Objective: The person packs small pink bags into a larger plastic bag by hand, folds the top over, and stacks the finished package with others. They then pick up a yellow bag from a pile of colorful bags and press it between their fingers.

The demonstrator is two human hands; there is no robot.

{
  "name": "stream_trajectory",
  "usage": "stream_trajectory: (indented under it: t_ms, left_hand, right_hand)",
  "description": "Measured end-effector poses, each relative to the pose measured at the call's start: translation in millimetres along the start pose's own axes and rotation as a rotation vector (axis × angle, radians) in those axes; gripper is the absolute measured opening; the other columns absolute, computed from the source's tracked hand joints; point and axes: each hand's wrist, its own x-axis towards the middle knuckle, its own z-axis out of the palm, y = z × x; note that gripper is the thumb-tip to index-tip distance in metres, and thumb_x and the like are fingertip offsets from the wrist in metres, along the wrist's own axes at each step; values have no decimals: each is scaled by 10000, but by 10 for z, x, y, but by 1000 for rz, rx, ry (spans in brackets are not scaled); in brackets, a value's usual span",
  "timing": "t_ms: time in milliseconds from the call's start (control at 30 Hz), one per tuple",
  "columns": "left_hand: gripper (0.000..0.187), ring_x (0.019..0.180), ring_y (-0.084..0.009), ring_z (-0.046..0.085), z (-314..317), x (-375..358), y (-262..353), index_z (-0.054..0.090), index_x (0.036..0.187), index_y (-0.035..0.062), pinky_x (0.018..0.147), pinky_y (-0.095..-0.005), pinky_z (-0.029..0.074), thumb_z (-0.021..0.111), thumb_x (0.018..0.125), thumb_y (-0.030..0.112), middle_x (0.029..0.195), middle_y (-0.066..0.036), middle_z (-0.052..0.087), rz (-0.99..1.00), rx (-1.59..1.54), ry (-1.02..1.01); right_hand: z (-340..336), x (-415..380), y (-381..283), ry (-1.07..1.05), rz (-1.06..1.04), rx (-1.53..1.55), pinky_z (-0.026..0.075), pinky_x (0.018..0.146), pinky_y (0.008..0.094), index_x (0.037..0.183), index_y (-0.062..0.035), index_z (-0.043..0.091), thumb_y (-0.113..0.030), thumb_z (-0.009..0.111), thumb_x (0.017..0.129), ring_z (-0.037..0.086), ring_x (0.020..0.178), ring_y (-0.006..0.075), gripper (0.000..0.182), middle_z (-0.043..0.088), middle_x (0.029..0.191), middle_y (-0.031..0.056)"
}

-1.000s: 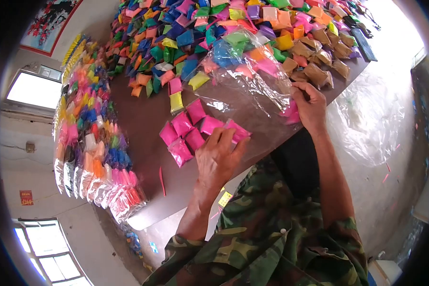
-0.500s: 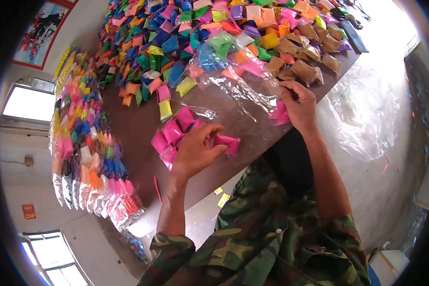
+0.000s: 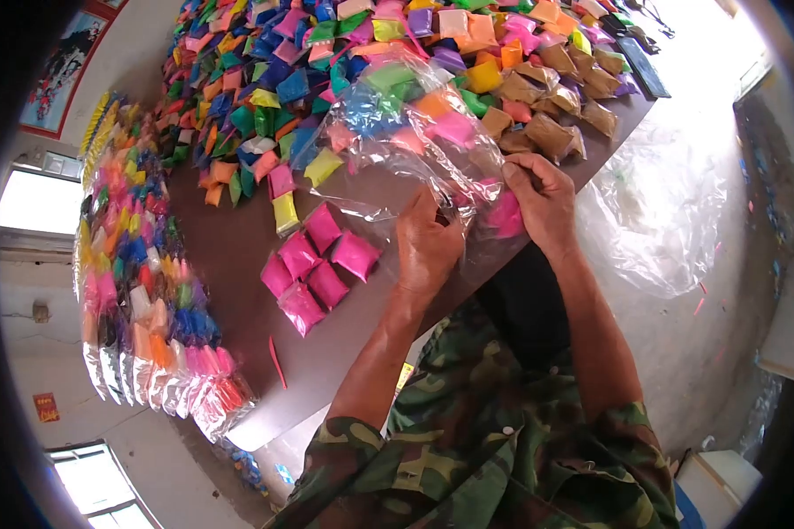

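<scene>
A large clear plastic bag (image 3: 370,181) lies spread over the tabletop, its near end between my hands. My right hand (image 3: 543,198) pinches the bag's edge, thumb against the curled fingers. Right beside it, a pink packet (image 3: 505,217) shows through the film. My left hand (image 3: 428,242) is closed at the bag's near edge, its fingers bent into the crumpled film and partly hidden. To the left of that hand, several shiny pink packets (image 3: 328,285) lie grouped flat on the brown table (image 3: 238,300).
A big heap of small coloured packets (image 3: 295,85) covers the far side, with brown packets (image 3: 551,134) at its right. Filled clear bags (image 3: 150,309) line the left edge. A thin red strip (image 3: 277,361) lies near the front. Clear plastic sheeting (image 3: 662,212) hangs at right.
My left hand has moved right, from the pink packets to the bag's edge. The pink packet by its fingers no longer shows there. My right hand stays on the bag.
</scene>
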Motion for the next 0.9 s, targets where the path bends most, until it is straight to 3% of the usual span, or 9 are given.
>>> stream_trajectory:
  t_ms: [167,333,467,533,600,667,733,833,900]
  left_hand:
    - [278,806,-305,719,75,-29,-390,772,1145,51,725,-395,564,838,880,102,994,-154,750,80,-90,-112]
    - [177,866,-336,739,-21,25,18,774,1048,61,764,-442,593,830,882,86,952,-154,756,265,175,-27]
    - [112,848,-360,728,-14,70,67,741,921,67,751,-480,596,788,924,169,895,-145,738,426,362,19]
    - [133,822,-391,706,-22,74,146,754,971,71,706,-494,570,766,942,200,872,-161,720,366,650,-139]
    - [120,839,-382,708,42,73,-16,746,1006,88,702,-468,576,715,973,200,885,-155,692,407,552,-141]
    - [125,873,-378,709,135,-91,-154,723,1089,83,728,-470,587,679,991,147,935,-158,677,546,1020,-196]
    - [182,903,-383,711,141,18,-225,697,1155,69,759,-480,595,661,979,100,1007,-168,682,462,186,-141]
    - [201,926,-403,710,83,51,-139,690,1157,54,798,-491,600,663,958,71,1019,-178,687,356,79,-253]
    - [243,924,-409,698,45,96,-90,682,1122,49,778,-501,587,644,883,32,996,-175,668,462,116,-207]
  right_hand:
    - [14,-6,20,23,-14,-26,508,729,238,1106,-21,770,-105,740,1018,604,781,33,125,699,837,-34]
    - [9,48,49,-8,2,156,512,740,235,1118,-9,766,-111,733,1026,607,795,37,141,699,859,-25]
    - [-85,47,-45,-15,58,9,518,800,247,1143,9,760,-144,717,1044,628,877,65,188,721,946,-3]
    - [-109,79,-5,-6,-71,-113,520,834,261,1157,18,756,-164,706,1054,639,928,90,215,731,1003,12]
    - [-106,100,178,23,-6,-36,523,871,286,1190,15,753,-183,684,1067,646,989,128,243,738,1063,32]
    - [-159,77,26,-71,82,-15,524,883,287,1230,3,748,-204,644,1092,637,1009,116,270,731,1099,28]
    - [-191,58,167,-44,81,32,514,891,285,1243,2,732,-220,644,1096,629,1005,116,281,723,1102,29]
    - [-224,82,82,-127,81,42,507,892,282,1243,7,716,-233,655,1096,625,999,119,288,716,1083,29]
    - [-220,70,75,-155,71,-30,492,939,289,1257,8,709,-234,642,1104,612,1048,122,294,707,1128,31]
